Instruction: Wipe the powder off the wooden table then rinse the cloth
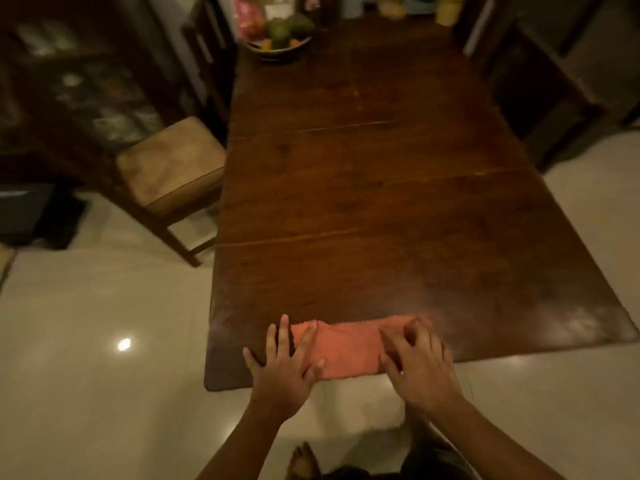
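Note:
An orange cloth [349, 348] lies folded flat at the near edge of the dark wooden table [363, 209]. My left hand [284, 365] presses on the cloth's left end with fingers spread and straight. On the cloth's right end rests my right hand [415, 362], its fingers bent and blurred. A faint pale haze of powder [575, 323] shows on the wood near the table's near right corner.
A fruit bowl [278, 39] and yellow jars [448, 8] stand at the table's far end. A cushioned wooden chair [169, 168] sits at the left side, dark chairs at the right. Pale glossy floor tiles [86, 341] surround the table.

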